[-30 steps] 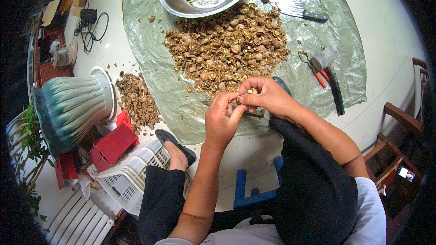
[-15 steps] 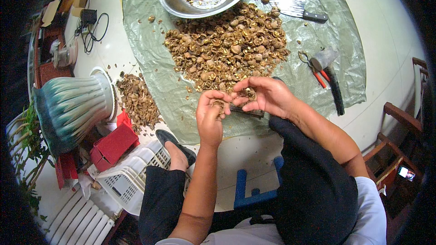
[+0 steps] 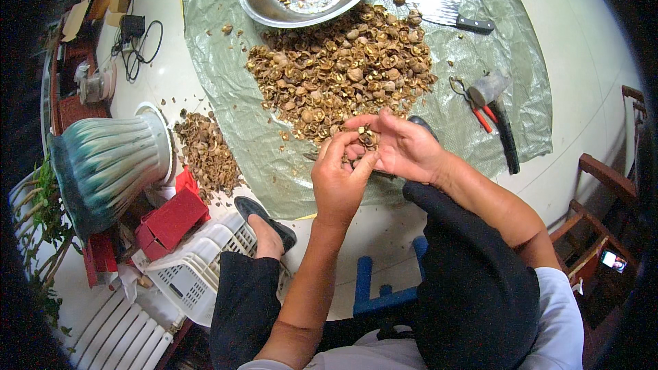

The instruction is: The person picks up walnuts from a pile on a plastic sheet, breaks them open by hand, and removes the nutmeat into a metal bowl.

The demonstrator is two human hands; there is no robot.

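Note:
Close together, my two hands meet just in front of a big heap of cracked walnuts. My right hand is cupped, palm turned up, with broken walnut pieces held at its fingers. From the left, my left hand bends its fingers and thumb around the same pieces, gripping at them. Its fingertips partly hide what lies between the hands. At the far side of the heap, a steel bowl holds picked walnut bits.
A green sheet lies under the heap. On it are a cleaver, a hammer and red-handled pliers. To the left are a shell pile, a glazed pot, a red box and a white basket.
My left hand has moved right and forward, its fingers now meeting the walnut pieces at my right hand. The right hand has turned its palm further up, thumb raised.

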